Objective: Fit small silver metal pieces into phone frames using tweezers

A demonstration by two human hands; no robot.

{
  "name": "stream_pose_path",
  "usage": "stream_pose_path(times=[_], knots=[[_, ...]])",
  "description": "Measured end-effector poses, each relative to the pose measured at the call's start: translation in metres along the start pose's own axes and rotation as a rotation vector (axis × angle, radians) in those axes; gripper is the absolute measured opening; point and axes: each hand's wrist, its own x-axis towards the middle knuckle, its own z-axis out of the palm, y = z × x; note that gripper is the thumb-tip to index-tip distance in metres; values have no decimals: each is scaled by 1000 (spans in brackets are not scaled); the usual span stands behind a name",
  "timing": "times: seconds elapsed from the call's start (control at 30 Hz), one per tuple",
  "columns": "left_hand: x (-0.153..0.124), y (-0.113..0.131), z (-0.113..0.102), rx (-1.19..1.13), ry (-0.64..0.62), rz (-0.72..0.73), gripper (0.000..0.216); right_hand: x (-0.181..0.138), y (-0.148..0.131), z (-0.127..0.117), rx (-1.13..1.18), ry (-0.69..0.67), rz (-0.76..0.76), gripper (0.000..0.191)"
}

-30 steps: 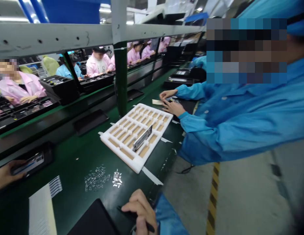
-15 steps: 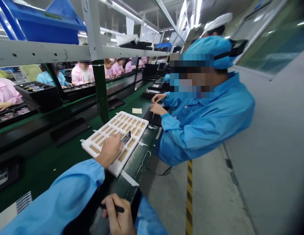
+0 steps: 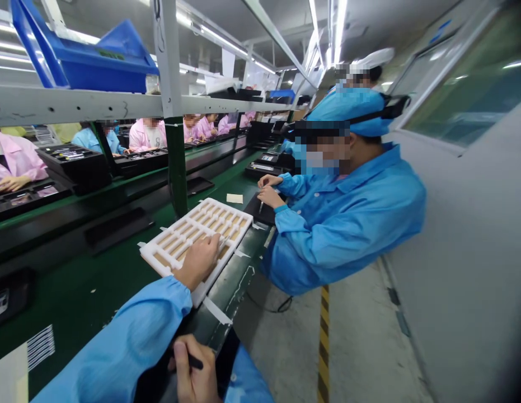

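Note:
My left hand point(image 3: 199, 260) reaches out in a blue sleeve and rests on the near right part of a white foam tray point(image 3: 172, 263) with rows of tan slots. Its fingers are curled over a flat metal part point(image 3: 221, 241), of which only a thin edge shows at the fingertips. My right hand point(image 3: 193, 376) is at the bottom edge, closed round a thin black pen-like tool point(image 3: 195, 362) over a dark pad.
A co-worker in blue point(image 3: 352, 218) leans on the green bench point(image 3: 88, 291) just past the tray, both hands on a black pad point(image 3: 260, 210). A green post point(image 3: 177, 168) stands behind the tray. Black trays line the back. A yellow-black stripe point(image 3: 324, 336) marks the floor.
My left hand crossed from the far left to the foam tray and closed on the metal part standing there, then pressed it lower. The view swung up and right.

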Motion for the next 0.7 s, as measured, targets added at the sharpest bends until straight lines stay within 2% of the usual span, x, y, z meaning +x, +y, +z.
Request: stream_pose_path(times=[0.1,0.23,0.33,0.43,0.5,0.57,0.7], knots=[[-2,0,3,-16,-9,33,41,-1,1,3,-9,11,-4,58],[2,-4,-1,-35,2,8,39,-1,7,4,19,22,13,57],[2,-10,-16,-63,70,-12,37,1,9,2,86,11,61,55],[-13,-23,-41,-102,178,-24,36,5,5,-4,224,-34,183,54],[-38,-36,-62,-127,257,-37,35,9,3,-10,326,-45,296,53],[-74,-51,-83,-148,331,-48,30,13,2,-16,349,-62,351,50],[-174,-73,-110,-167,444,-64,33,22,7,-25,378,-100,416,51]])
